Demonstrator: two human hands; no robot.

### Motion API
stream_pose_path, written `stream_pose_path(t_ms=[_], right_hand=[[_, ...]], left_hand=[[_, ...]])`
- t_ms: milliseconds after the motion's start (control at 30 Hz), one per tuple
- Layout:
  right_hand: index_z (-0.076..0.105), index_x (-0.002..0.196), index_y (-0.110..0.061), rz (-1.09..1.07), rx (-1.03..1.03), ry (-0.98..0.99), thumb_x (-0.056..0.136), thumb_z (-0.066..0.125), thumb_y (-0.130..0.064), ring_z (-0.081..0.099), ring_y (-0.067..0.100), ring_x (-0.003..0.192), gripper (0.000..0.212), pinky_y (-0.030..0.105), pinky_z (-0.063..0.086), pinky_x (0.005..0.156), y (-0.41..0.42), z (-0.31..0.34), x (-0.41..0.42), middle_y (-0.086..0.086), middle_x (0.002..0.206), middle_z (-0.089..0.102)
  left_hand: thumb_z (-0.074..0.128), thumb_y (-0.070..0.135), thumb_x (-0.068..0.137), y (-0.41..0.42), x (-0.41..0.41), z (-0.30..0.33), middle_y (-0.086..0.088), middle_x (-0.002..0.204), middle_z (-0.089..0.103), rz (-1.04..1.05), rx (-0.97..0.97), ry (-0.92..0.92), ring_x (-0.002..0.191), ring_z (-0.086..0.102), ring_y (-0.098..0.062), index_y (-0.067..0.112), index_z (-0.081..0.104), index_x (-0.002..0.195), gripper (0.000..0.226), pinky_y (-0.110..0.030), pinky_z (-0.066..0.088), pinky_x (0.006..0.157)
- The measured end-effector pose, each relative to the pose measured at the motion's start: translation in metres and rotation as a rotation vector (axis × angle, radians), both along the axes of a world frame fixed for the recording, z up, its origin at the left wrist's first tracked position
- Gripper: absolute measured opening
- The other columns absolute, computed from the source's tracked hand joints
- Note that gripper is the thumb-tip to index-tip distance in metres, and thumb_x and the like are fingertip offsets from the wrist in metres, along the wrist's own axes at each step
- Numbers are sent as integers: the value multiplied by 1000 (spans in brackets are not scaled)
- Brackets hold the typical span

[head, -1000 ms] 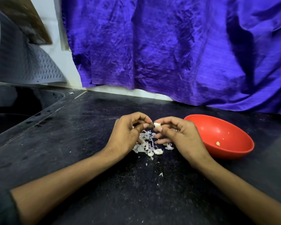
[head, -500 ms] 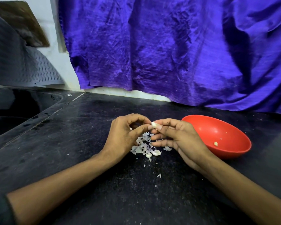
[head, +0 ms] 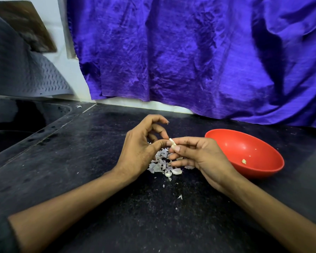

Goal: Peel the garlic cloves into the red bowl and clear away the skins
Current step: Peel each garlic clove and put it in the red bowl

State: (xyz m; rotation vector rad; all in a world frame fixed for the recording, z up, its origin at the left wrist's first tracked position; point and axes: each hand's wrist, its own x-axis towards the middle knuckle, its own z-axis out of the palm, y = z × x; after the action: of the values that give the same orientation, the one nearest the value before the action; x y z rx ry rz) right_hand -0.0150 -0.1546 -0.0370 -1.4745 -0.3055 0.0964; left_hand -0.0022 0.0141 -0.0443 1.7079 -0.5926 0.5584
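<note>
Head view: both hands peel one garlic clove (head: 172,142).
Right hand (head: 199,157) pinches it; left hand (head: 144,148) pinches its skin. Pull outward, above skin pile (head: 162,164); red bowl (head: 244,154) waits right.

left hand (head: 140,150) fingers now lifted, spread

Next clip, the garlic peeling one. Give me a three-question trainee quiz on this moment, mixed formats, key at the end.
1. True or false: the red bowl sits on the person's left side.
2. Multiple choice: where does the pile of skins lie? A) inside the bowl B) on the dark counter under the hands C) in the sink
3. Fill in: the garlic clove is pinched between the left hand and the ____ hand.

Key
1. False: it is to the right, beside the right hand.
2. B
3. right
</note>
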Motion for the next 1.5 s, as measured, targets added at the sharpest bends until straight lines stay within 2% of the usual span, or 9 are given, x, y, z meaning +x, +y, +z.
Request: stream_pose_path(t_ms=[200, 467, 667, 833, 967, 1033, 1133, 1333, 1500], right_hand=[[71, 94, -4, -41, -57, -59, 86, 60, 4, 67, 15, 67, 16, 26, 59, 61, 1, 1, 0, 12, 78, 70], [71, 91, -7, -54, -103, -90, 90, 56, 4, 65, 13, 65, 18, 26, 59, 61, 3, 1, 0, 10, 76, 68], [72, 95, -7, -69, -171, -152, 92, 56, 1, 66, 13, 67, 17, 23, 58, 61, 2, -2, 0, 10, 77, 70], [72, 95, -7, -75, -205, -178, 92, 57, 2, 67, 14, 68, 18, 25, 59, 64, 2, -2, 0, 11, 78, 70], [71, 99, -3, -78, -220, -185, 92, 56, 3, 67, 15, 68, 17, 26, 59, 65, 2, -1, 0, 20, 85, 70], [71, 98, -4, -80, -230, -187, 92, 56, 3, 67, 16, 69, 18, 27, 60, 66, 2, -1, -1, 21, 85, 71], [72, 95, -7, -78, -223, -175, 91, 56, 3, 67, 15, 68, 18, 26, 59, 66, 2, -1, -1, 12, 78, 71], [72, 94, -6, -65, -170, -148, 90, 58, 2, 69, 17, 69, 17, 26, 59, 67, 4, -2, -6, 10, 75, 71], [74, 89, -12, -60, -137, -153, 89, 59, 0, 68, 16, 67, 19, 24, 58, 64, 7, 0, -9, 7, 73, 72]], left_hand=[[80, 9, 75, -1, -1, 1, 7, 81, 68, 13, 7, -2, 61, 58, -26, 32, 55, 107, 47, -19, 48, 51], [79, 10, 77, 0, 0, 0, 5, 80, 70, 19, -12, 18, 61, 59, -24, 28, 54, 110, 46, -22, 49, 52], [79, 9, 76, 0, -1, 1, 4, 78, 71, 35, -6, 38, 62, 61, -25, 27, 50, 101, 42, -22, 47, 54], [80, 11, 76, 0, -4, 2, 5, 79, 72, 58, 6, 28, 63, 63, -24, 25, 47, 106, 46, -27, 51, 55], [80, 12, 76, -1, -4, 2, 6, 80, 73, 71, 2, 45, 64, 64, -26, 27, 44, 109, 52, -38, 53, 58], [80, 11, 75, -1, -3, 2, 5, 78, 73, 68, -3, 60, 63, 63, -27, 28, 42, 106, 52, -34, 50, 57], [79, 6, 76, 0, -1, 3, 3, 77, 72, 51, 6, 73, 61, 61, -27, 29, 37, 96, 51, -27, 47, 53], [73, -6, 76, 0, 3, -1, 0, 76, 69, 48, 24, 61, 54, 51, -13, 25, 29, 85, 55, -21, 44, 47], [69, -12, 75, -2, 3, -2, 0, 74, 65, 49, 21, 56, 53, 45, -9, 21, 27, 81, 54, -14, 39, 53]])
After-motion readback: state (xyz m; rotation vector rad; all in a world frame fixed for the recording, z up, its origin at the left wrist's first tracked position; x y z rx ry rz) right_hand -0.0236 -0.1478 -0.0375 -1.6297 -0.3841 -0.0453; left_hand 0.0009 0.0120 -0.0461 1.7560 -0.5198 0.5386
